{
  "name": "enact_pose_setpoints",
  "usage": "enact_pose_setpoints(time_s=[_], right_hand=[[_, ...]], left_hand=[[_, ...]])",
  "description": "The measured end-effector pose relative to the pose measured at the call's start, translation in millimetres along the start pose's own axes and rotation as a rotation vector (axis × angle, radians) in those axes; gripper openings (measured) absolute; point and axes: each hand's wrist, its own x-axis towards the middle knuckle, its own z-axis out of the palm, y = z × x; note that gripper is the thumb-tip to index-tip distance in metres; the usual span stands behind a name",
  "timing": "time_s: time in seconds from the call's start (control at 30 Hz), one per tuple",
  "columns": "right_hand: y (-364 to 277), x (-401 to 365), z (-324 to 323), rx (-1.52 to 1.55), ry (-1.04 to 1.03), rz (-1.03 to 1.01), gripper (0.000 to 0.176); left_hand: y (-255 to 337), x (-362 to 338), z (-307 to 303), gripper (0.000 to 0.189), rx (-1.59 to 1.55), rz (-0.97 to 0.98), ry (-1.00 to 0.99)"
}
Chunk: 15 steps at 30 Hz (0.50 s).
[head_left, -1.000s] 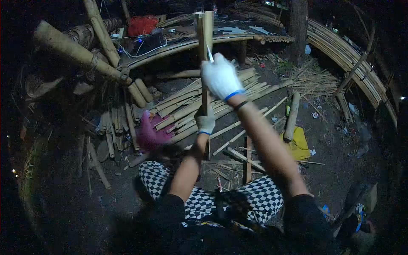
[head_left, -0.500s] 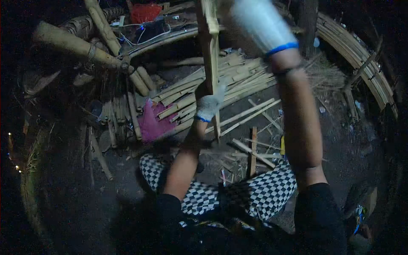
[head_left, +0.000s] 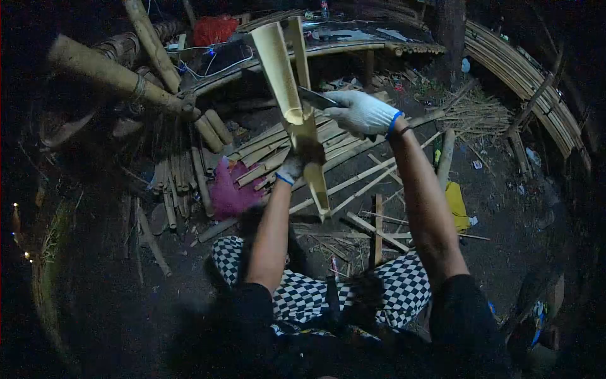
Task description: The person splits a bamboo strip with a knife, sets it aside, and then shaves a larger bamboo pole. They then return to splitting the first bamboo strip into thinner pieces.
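A half-round length of bamboo point(head_left: 273, 60) stands tilted in front of me, its pale hollow side showing. Beside it a narrower bamboo strip point(head_left: 299, 54) is split away at the top. My left hand point(head_left: 291, 168), in a white glove with a blue cuff, is closed around the bamboo near its middle; shadow covers part of the fingers. My right hand point(head_left: 365, 114), gloved too, grips a knife, the handle hidden in the fist. The dark knife blade point(head_left: 317, 98) points left and reaches the gap between the two bamboo parts.
Many split bamboo pieces point(head_left: 344, 136) lie on the ground ahead, beside a pink cloth point(head_left: 230, 189). A yellow cloth point(head_left: 456, 205) is at the right. Bamboo poles point(head_left: 113, 72) stand at the left, and long strips point(head_left: 524, 79) are stacked at the far right.
My right hand has come down from high up to the bamboo, with the knife now visible. The bamboo has tilted left, and its split parts show apart at the top.
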Motion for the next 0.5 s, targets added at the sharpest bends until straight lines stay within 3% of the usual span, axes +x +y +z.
enact_pose_setpoints(time_s=[0.03, 0.1, 0.13, 0.17, 0.23, 0.27, 0.3, 0.37, 0.4, 0.43, 0.5], right_hand=[[-1.8, -2.9, -4.1, 0.027, -0.009, 0.056, 0.034], [1.2, -1.5, 16.4, -0.04, 0.257, -0.196, 0.037], [-22.0, -13.8, 20.5, 0.0, 0.284, -0.07, 0.038], [-22.6, -7.8, 29.6, -0.036, 0.351, -0.039, 0.033], [-16.1, 1.4, 35.2, -0.276, 0.463, -0.034, 0.024], [-22.8, -2.2, 29.7, -0.252, 0.482, -0.039, 0.022], [-34.7, -9.2, 20.4, -0.232, 0.501, -0.041, 0.019], [-30.8, -8.8, 28.8, -0.262, 0.496, -0.015, 0.022], [-9.5, 0.3, 47.5, -0.233, 0.501, -0.023, 0.024], [1.4, -0.9, 64.6, -0.197, 0.486, -0.021, 0.026], [-4.1, 2.1, 61.0, -0.153, 0.494, 0.043, 0.031]], left_hand=[[-15.9, 17.4, -24.2, 0.028, -0.019, 0.075, 0.05], [25.7, -31.3, 86.4, 0.031, 0.762, 0.248, 0.227], [49.6, -57.7, 147.4, 0.033, 1.118, 0.293, 0.371], [41.7, -52.5, 153.8, 0.033, 1.116, 0.293, 0.365], [21.4, -42.1, 145.7, 0.035, 0.971, 0.798, 0.494], [6.3, -24.3, 116.4, 0.034, 0.76, 0.866, 0.403], [6.8, -24.1, 124.1, 0.034, 0.756, 0.857, 0.403], [14.7, -33.4, 147.7, 0.04, 0.503, 0.633, 0.452], [21.3, -44.6, 148.9, 0.048, 1.07, 0.686, 0.536], [-5.5, -53.4, 122.4, 0.048, 1.068, 0.649, 0.554], [-47.8, -34.7, 63.7, 0.055, 0.818, 0.718, 0.276]])
